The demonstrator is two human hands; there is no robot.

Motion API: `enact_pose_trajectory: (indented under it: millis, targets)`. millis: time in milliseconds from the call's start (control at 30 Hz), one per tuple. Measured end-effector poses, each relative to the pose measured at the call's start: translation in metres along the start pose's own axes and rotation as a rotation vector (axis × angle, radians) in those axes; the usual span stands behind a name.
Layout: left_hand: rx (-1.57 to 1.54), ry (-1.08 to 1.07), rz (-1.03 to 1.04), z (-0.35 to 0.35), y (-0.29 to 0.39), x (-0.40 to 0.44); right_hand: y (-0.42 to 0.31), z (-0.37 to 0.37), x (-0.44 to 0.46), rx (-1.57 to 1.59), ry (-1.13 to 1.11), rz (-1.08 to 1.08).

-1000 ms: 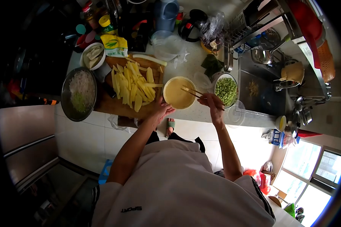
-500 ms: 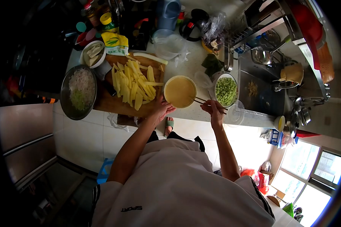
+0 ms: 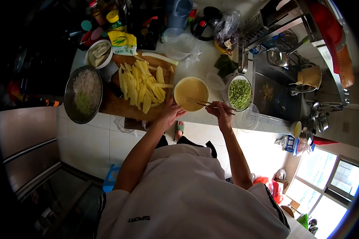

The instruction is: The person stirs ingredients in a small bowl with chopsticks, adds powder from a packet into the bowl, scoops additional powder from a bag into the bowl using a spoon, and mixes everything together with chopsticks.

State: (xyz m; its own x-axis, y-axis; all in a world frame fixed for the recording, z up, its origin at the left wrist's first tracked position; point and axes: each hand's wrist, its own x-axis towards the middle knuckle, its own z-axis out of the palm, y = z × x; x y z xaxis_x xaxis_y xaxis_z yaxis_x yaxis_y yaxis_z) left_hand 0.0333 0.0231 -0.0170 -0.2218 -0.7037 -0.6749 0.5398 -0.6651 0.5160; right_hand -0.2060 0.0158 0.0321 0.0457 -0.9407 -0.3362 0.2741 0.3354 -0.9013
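Note:
A bowl of yellow-beige batter (image 3: 191, 93) stands near the counter's front edge. My left hand (image 3: 172, 115) is at its lower left rim, fingers round the side and gripping it. My right hand (image 3: 221, 113) is closed on a pair of chopsticks (image 3: 205, 103), whose tips dip into the batter. Left of the bowl, cut yellow strips (image 3: 141, 85) lie heaped on a wooden cutting board (image 3: 117, 106). To the right is a bowl of chopped green pieces (image 3: 239, 94). A metal bowl (image 3: 83, 95) at the far left holds pale and green food.
A white bowl with pale pieces (image 3: 98, 54) and a yellow packet (image 3: 123, 42) stand behind the board. Farther back are a plastic container (image 3: 178, 43) and a blue jug (image 3: 177, 14). The sink (image 3: 273, 91) lies right, below a dish rack. A clear lid (image 3: 248, 118) overhangs the counter edge.
The chopsticks in my right hand have moved through the batter, first toward the right rim, then back left. My left hand stays at the bowl's rim.

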Motion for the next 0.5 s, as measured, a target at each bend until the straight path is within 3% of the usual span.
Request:
enact_pose_trajectory:
  millis: [133,500]
  targets:
    - [-0.103,-0.153,0.054,-0.01,-0.005,-0.003,-0.001,0.006,0.0,-0.044,-0.075,-0.022]
    - [-0.102,-0.109,0.064,-0.012,-0.01,-0.005,-0.032,0.026,-0.015,-0.27,-0.18,-0.096]
